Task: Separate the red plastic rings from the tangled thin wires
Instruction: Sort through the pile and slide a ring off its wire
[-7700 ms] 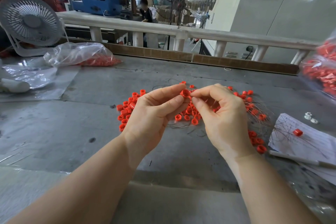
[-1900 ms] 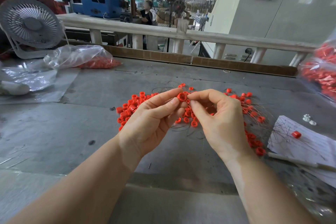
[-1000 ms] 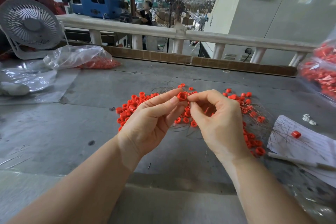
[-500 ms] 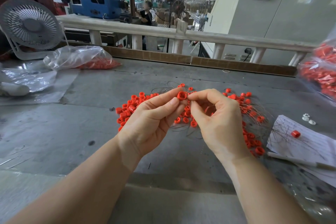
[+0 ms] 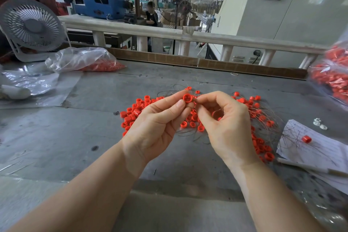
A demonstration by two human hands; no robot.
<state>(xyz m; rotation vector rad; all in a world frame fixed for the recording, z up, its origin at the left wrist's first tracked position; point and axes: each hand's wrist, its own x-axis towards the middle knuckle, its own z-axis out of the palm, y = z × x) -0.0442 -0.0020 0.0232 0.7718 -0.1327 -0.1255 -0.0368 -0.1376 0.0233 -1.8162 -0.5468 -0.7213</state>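
Just above the middle of the frame, the left hand (image 5: 156, 124) pinches one red ring (image 5: 187, 98) between thumb and forefinger, lifted over the pile of rings (image 5: 190, 118) on the worktop (image 5: 56, 137). The right hand (image 5: 226, 124) has its fingertips closed right beside the ring, probably on a wire (image 5: 194, 100) too fine to confirm. The short ring's open face points toward the camera. A hard tug could drag more tangled wire up, or flick the ring away.

Left hand (image 5: 156, 124) pinches ring (image 5: 187, 98); right hand (image 5: 226, 128) perhaps wire
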